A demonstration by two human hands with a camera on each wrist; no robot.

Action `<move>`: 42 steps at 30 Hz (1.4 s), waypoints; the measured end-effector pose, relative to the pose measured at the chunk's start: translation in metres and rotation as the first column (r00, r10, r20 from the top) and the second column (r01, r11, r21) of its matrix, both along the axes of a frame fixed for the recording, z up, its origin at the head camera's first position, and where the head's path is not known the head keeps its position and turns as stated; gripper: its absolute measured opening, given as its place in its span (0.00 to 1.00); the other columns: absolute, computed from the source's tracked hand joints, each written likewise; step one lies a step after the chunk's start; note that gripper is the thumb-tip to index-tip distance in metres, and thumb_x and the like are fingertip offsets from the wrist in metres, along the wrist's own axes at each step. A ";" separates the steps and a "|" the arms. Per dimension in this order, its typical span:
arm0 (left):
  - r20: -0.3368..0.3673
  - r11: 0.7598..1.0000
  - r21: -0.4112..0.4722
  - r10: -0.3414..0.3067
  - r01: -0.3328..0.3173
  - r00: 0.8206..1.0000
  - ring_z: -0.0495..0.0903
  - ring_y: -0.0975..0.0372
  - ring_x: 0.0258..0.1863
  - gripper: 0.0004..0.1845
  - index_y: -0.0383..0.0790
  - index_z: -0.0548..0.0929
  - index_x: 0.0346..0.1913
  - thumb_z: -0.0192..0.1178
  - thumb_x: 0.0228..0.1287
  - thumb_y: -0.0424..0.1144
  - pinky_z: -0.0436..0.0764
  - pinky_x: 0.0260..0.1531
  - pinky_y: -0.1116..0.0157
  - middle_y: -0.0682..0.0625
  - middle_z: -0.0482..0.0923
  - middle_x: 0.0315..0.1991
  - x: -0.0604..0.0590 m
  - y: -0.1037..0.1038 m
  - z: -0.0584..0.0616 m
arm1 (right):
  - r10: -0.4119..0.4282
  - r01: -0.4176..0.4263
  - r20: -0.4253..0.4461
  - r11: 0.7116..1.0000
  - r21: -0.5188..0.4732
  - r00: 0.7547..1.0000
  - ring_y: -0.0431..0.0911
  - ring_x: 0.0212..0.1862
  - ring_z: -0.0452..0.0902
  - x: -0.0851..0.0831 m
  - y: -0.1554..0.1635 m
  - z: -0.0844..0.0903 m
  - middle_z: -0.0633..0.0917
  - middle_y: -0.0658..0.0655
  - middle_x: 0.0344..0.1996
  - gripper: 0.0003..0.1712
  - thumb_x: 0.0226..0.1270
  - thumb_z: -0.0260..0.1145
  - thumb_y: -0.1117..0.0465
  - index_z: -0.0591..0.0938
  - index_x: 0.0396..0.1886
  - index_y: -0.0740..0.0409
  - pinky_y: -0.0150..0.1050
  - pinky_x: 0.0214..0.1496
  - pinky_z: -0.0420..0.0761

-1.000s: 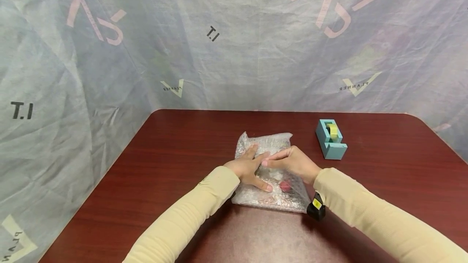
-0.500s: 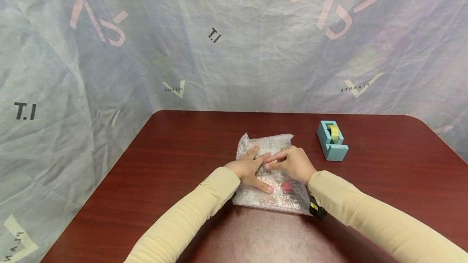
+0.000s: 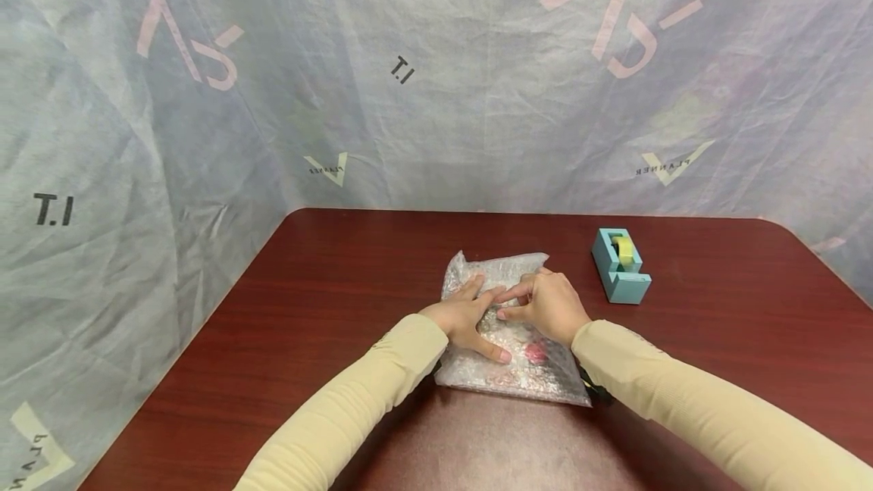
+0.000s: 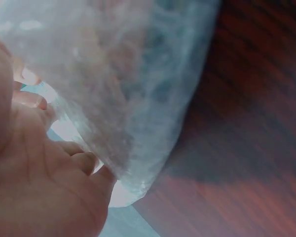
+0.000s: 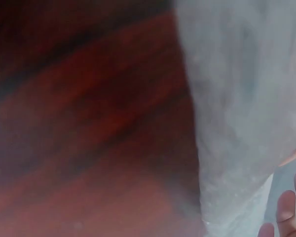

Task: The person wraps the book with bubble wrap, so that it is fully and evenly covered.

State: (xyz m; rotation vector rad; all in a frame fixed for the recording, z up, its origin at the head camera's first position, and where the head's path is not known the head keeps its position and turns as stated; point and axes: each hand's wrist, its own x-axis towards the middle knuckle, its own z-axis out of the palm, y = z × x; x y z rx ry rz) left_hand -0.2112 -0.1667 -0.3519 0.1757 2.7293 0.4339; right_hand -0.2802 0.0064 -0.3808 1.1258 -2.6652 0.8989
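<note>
A flat package in clear bubble wrap (image 3: pixel 511 385) lies on the table, with a red patch showing through it near the front right. My left hand (image 3: pixel 467 320) rests on top of it, fingers spread. From the right, my right hand (image 3: pixel 554 308) reaches over the wrap; its index finger and thumb point at the left fingertips, with a gap between them. The left wrist view has the left palm (image 4: pixel 54 173) beside the crinkled wrap (image 4: pixel 123 74). Only a few right fingertips (image 5: pixel 287 207) show beyond the wrap's edge in the right wrist view.
A light blue tape dispenser (image 3: pixel 624 286) with a yellowish roll stands at the right, behind the right hand. The reddish-brown table (image 3: pixel 327 286) ends at a grey printed cloth (image 3: pixel 436 135) hanging at the back and left.
My right thumb and index finger, close together a second ago, are now farther apart. The right wrist has shifted slightly left over the package's edge. My left hand stays spread in place.
</note>
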 end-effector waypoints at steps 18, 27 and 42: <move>-0.010 0.999 -0.032 -0.001 0.001 1.000 0.38 0.56 0.81 0.61 0.55 0.47 0.83 0.73 0.54 0.64 0.54 0.76 0.53 0.45 0.35 0.83 -0.002 0.000 -0.002 | -0.004 0.028 -0.154 0.987 0.159 0.988 0.49 0.36 0.80 -0.001 -0.003 0.003 0.91 0.49 0.34 0.22 0.49 0.83 0.46 0.94 0.43 0.49 0.48 0.44 0.69; -0.025 1.000 -0.015 -0.015 0.014 1.000 0.39 0.56 0.81 0.58 0.52 0.53 0.81 0.75 0.53 0.63 0.51 0.77 0.54 0.43 0.38 0.83 -0.004 -0.001 -0.003 | -0.010 0.017 -0.076 0.996 0.090 0.997 0.47 0.35 0.82 -0.006 -0.003 0.001 0.89 0.46 0.22 0.12 0.59 0.78 0.50 0.94 0.37 0.51 0.50 0.47 0.67; -0.008 1.000 -0.026 -0.009 0.008 1.000 0.38 0.55 0.81 0.60 0.52 0.49 0.82 0.74 0.53 0.63 0.49 0.77 0.54 0.42 0.34 0.83 -0.005 0.001 -0.004 | -0.029 0.031 -0.034 0.997 0.069 0.999 0.47 0.35 0.83 -0.006 -0.004 0.006 0.89 0.46 0.23 0.09 0.62 0.77 0.53 0.94 0.36 0.51 0.51 0.46 0.66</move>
